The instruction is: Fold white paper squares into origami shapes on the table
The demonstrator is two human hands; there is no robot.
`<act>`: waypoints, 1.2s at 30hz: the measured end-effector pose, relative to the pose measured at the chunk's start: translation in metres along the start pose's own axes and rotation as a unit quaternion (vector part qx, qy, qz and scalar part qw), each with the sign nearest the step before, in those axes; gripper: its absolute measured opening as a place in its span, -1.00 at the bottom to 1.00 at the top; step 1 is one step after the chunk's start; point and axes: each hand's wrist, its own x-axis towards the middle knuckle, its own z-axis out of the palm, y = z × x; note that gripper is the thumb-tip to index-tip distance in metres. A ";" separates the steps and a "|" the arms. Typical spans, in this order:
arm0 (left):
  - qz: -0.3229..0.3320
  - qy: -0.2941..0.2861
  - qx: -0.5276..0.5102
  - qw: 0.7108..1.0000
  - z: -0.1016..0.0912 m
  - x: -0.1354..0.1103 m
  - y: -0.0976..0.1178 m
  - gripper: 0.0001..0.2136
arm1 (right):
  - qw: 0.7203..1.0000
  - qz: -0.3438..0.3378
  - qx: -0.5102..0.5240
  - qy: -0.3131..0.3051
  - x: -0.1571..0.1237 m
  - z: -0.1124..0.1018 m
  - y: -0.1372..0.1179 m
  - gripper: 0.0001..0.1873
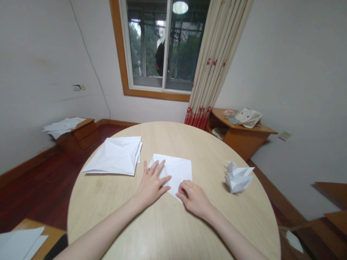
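A white sheet of paper lies on the round wooden table in front of me. My left hand rests flat on its left side with the fingers spread. At the sheet's lower right corner, my right hand has its fingers curled and pinched together at the paper's edge. Whether a fold of the paper sits between those fingertips is hard to see, but they touch the sheet there. To the left is a stack of creased white paper. A folded paper piece with pointed tips stands on the right.
The round table has a pale wood top. Behind it on the right, a corner cabinet carries a cloth bag. A low drawer cabinet with papers stands at the left wall. More white sheets lie at lower left.
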 end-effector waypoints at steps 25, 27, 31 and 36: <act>-0.032 -0.017 -0.037 0.999 0.005 0.007 -0.014 -0.40 | 0.982 -0.003 -0.177 -0.061 0.008 0.008 -0.024 -0.77; -0.036 -0.022 -0.050 0.998 0.005 0.007 -0.014 -0.40 | 0.984 -0.005 -0.168 -0.059 0.008 0.007 -0.023 -0.78; -0.046 -0.034 -0.081 0.995 0.007 0.007 -0.015 -0.42 | 0.986 -0.009 -0.157 -0.060 0.007 0.004 -0.021 -0.78; -0.051 -0.034 -0.113 0.992 0.010 0.007 -0.019 -0.42 | 0.986 -0.015 -0.149 -0.079 0.005 -0.002 -0.020 -0.76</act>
